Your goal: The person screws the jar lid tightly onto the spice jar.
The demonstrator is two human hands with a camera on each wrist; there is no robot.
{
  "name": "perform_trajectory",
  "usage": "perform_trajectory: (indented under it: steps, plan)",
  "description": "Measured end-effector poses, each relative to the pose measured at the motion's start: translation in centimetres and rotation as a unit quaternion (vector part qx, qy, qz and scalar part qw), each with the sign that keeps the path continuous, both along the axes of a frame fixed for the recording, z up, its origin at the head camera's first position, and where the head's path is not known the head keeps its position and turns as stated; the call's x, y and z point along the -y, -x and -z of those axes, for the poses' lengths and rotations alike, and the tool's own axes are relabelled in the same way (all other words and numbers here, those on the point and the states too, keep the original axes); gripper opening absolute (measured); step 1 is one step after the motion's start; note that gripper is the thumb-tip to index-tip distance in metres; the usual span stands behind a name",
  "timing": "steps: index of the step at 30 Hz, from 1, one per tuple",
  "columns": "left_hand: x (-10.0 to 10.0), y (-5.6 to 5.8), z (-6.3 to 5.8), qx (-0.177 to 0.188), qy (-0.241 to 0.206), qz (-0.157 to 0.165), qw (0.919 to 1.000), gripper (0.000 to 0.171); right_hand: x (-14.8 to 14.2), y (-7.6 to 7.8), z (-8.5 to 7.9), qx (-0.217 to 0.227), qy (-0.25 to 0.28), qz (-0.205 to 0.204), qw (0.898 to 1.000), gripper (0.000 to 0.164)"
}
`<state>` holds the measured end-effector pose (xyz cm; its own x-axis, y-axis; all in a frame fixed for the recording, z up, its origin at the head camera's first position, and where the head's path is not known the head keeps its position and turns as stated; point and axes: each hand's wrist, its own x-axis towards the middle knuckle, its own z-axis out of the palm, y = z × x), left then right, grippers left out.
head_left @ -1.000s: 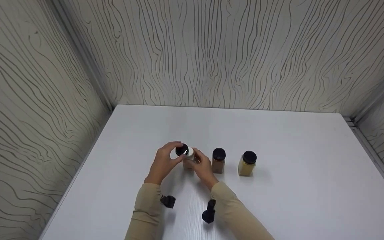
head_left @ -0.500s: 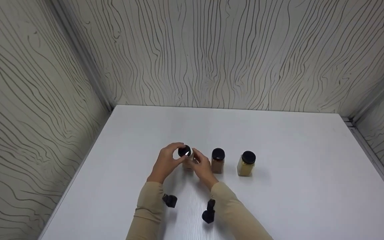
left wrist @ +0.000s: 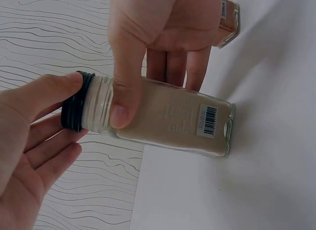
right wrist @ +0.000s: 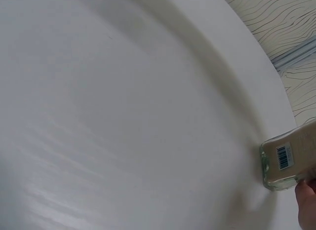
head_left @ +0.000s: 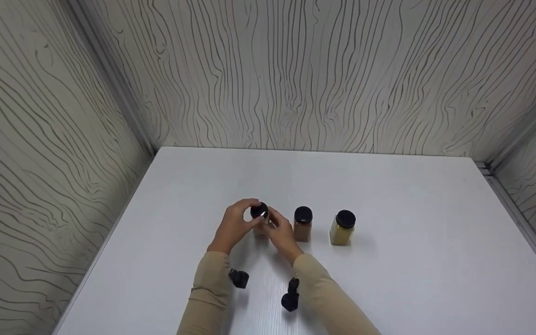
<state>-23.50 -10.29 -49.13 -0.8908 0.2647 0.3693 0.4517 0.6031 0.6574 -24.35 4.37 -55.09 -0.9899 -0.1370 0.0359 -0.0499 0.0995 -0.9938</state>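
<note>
A square glass spice jar of beige powder stands on the white table, a small barcode label near its base. My right hand grips it just below the neck, the thumb lying along the glass in the left wrist view. With thumb and fingers, my left hand pinches the black screw lid at the jar's mouth. Pale threads of the neck show below the lid. In the right wrist view only the jar's lower part and a bit of the right hand appear at the edge.
Close to the right hand stands a jar of reddish-brown powder with a black lid. Farther right is a black-lidded jar of yellow powder. Wood-patterned panels border the white table at the back and sides.
The left hand has brought the black lid rightward over the jar's white mouth, which showed beside the lid earlier. The right hand keeps its hold on the jar.
</note>
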Motion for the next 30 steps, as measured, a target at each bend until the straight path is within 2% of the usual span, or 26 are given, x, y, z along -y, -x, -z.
perform_trajectory:
  steps: [10,20,30]
  plan:
    - [-0.15,0.27,0.59,-0.009,0.005,0.007,0.9999,0.033,-0.15,-0.13,0.00,0.000,-0.003,-0.010,1.000,0.054]
    - [-0.18,0.38,0.83,-0.009,0.016,0.001,0.9998,0.033,-0.06,-0.17,-0.13,0.000,0.005,-0.008,1.000,0.053]
    - [-0.15,0.35,0.74,0.015,0.012,0.002,0.9998,0.033,-0.01,0.10,0.04,0.015,-0.007,0.000,1.000,0.054]
